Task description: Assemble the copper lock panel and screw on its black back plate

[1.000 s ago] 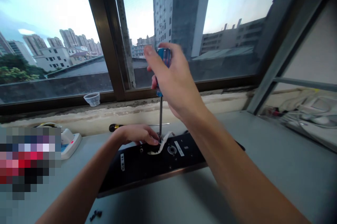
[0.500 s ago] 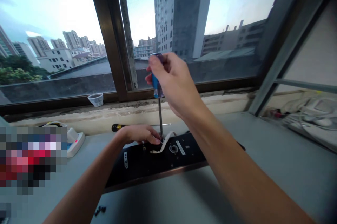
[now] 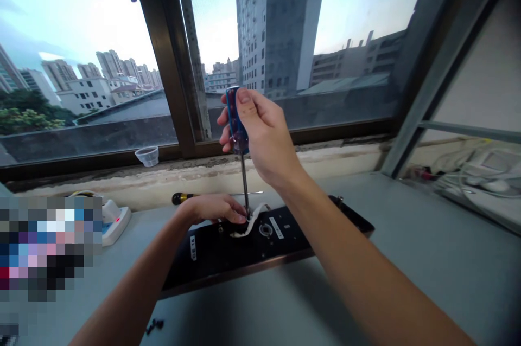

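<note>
Head view. Right hand [image 3: 264, 132]: loosely closed, thumb along handle of blue screwdriver [image 3: 236, 123], tip down at black metal panel [image 3: 228, 259]. Panel: flat on grey table [image 3: 285, 308]. Left hand [image 3: 214, 209]: half-curled, fingertips beside screwdriver tip; hold unclear. White ribbon [image 3: 253, 224]: across panel. Black-and-yellow screwdriver [image 3: 178, 198]: behind.

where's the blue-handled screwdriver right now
In the head view, the blue-handled screwdriver is just left of centre, nearly upright in the right hand, its shaft running down beside the left hand and the white strip at the black panel.
</note>
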A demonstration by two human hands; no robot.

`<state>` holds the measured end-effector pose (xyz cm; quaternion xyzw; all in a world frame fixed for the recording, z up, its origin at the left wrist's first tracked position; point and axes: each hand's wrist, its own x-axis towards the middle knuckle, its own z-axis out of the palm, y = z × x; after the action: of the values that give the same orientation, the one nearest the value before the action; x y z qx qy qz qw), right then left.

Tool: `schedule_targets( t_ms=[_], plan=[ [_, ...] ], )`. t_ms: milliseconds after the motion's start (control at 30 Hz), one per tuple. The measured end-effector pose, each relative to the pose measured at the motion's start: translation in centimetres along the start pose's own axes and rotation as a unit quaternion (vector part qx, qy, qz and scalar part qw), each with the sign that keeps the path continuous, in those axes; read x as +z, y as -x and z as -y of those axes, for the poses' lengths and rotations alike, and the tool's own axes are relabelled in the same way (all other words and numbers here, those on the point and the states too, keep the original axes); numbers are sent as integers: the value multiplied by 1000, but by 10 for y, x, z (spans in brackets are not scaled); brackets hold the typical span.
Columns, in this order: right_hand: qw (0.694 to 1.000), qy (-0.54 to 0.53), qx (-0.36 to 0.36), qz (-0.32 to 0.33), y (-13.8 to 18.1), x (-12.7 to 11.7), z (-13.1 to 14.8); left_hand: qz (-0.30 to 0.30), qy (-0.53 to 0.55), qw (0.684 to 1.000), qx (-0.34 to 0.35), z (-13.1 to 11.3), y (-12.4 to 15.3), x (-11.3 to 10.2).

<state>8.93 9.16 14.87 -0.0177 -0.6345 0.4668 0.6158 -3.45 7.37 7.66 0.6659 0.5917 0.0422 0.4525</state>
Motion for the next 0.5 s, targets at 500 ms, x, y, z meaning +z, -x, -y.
schedule_targets(
  t_ms=[500],
  plan=[
    [994,-95,-35,-34,6,-21,54,-227,-133,961,83,-15,39,0]
  ],
)
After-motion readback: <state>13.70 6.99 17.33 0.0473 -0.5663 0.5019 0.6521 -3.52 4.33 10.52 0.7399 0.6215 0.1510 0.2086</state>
